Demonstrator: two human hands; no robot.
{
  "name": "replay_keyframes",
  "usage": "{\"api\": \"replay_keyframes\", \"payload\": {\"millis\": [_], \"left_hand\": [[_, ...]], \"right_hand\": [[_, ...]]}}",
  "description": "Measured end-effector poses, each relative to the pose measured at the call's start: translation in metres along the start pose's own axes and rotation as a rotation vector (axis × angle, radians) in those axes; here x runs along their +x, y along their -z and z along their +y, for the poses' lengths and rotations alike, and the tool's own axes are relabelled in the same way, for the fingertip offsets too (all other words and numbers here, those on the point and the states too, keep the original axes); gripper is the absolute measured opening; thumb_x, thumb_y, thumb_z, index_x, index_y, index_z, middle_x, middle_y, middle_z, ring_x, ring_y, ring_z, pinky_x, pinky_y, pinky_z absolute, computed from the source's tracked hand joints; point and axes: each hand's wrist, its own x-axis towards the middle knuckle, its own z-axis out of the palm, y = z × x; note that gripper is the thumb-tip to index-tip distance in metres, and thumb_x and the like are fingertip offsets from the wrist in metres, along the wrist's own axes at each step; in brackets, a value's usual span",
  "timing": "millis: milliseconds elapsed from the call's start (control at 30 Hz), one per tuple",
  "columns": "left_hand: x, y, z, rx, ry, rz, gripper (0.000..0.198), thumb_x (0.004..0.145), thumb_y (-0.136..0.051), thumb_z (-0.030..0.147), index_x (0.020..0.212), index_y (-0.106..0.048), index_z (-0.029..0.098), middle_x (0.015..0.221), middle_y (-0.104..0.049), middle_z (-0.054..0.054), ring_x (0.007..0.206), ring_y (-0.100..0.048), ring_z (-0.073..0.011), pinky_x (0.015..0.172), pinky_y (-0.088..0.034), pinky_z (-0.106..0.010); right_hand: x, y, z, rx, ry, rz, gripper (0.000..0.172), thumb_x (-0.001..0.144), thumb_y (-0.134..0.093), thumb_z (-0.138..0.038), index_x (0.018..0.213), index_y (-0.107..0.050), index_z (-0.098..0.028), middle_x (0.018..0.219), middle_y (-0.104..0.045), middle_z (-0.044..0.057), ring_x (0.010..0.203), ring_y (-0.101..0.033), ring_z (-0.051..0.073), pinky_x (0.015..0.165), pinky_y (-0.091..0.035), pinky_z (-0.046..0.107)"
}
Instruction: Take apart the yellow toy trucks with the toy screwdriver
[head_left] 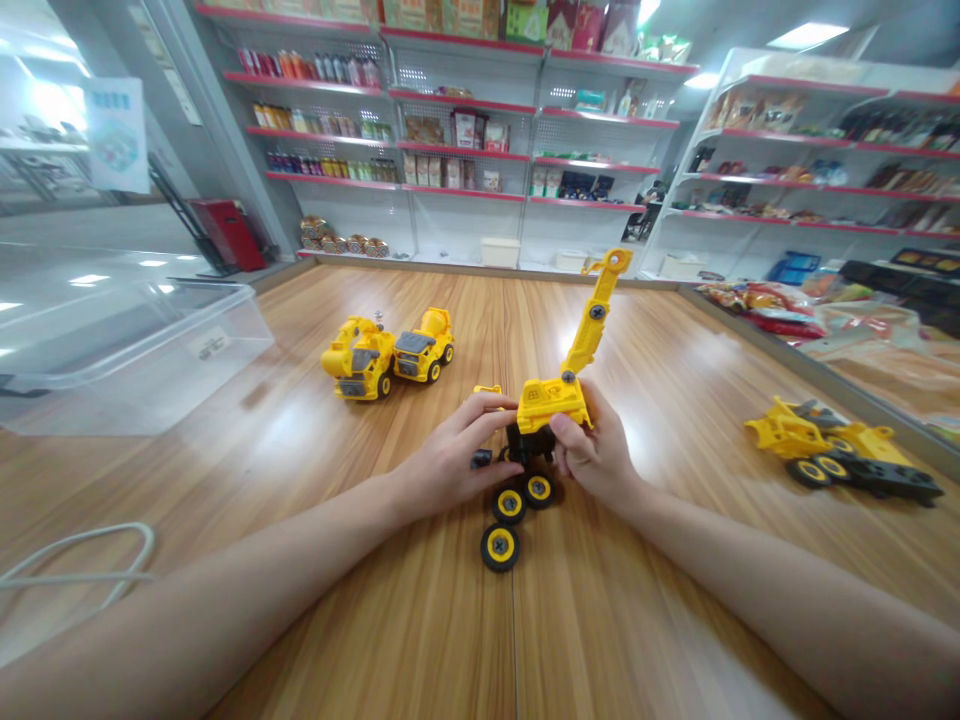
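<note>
Between my hands a yellow toy crane truck [553,400] is held a little above the table, its crane arm [595,310] raised up and to the right. My right hand [596,445] grips the yellow body, thumb across its near side. My left hand [457,445] has its fingers closed on the left side of the truck's black base [529,440]. Below, black wheels with yellow rims show, the nearest wheel [500,547] lowest; whether each is attached I cannot tell. Behind my left fingers a yellow piece [487,390] is mostly hidden.
Two yellow toy trucks, one an excavator-like truck [360,358] and one a mixer truck [424,345], stand at the back left. Partly built yellow and black pieces [844,450] lie right. A clear plastic bin [135,350] and a white cable [82,570] are left. Stocked shelves [465,150] rise behind.
</note>
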Motion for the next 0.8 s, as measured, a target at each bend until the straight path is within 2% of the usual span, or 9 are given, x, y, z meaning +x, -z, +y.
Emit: {"api": "replay_keyframes", "payload": {"millis": [167, 300, 433, 800], "left_hand": [[0.001, 0.003, 0.004, -0.041, 0.076, -0.071, 0.053, 0.086, -0.065, 0.023, 0.135, -0.044, 0.019, 0.133, -0.051, -0.014, 0.127, -0.049, -0.0250, 0.108, -0.046, -0.045], [0.001, 0.003, 0.004, -0.035, 0.098, -0.093, 0.051, 0.086, -0.063, 0.022, 0.134, -0.046, 0.020, 0.133, -0.052, -0.014, 0.127, -0.049, -0.0258, 0.109, -0.045, -0.047], [0.000, 0.002, 0.002, -0.024, 0.092, -0.102, 0.046, 0.086, -0.062, 0.021, 0.130, -0.050, 0.019, 0.128, -0.054, -0.014, 0.124, -0.051, -0.0255, 0.106, -0.047, -0.045], [0.002, 0.006, 0.004, 0.033, 0.041, 0.024, 0.032, 0.085, -0.060, 0.014, 0.117, -0.058, 0.019, 0.113, -0.061, -0.012, 0.112, -0.057, -0.0236, 0.099, -0.050, -0.043]], "right_hand": [[0.007, 0.003, 0.001, -0.039, 0.021, 0.078, 0.031, 0.083, -0.065, -0.050, 0.095, -0.052, -0.024, 0.066, -0.062, -0.002, 0.040, -0.046, 0.011, 0.036, -0.031, 0.023], [0.015, 0.007, 0.001, -0.085, 0.044, 0.132, 0.030, 0.083, -0.064, -0.050, 0.092, -0.053, -0.023, 0.074, -0.067, 0.001, 0.049, -0.055, 0.013, 0.040, -0.036, 0.022], [0.018, 0.010, 0.002, -0.136, 0.064, 0.133, 0.029, 0.082, -0.066, -0.048, 0.091, -0.055, -0.022, 0.075, -0.068, 0.002, 0.057, -0.059, 0.016, 0.046, -0.041, 0.023], [0.014, 0.013, 0.006, -0.317, 0.173, 0.105, 0.030, 0.083, -0.066, -0.045, 0.099, -0.057, -0.021, 0.078, -0.064, 0.000, 0.064, -0.057, 0.016, 0.057, -0.043, 0.026]]}}
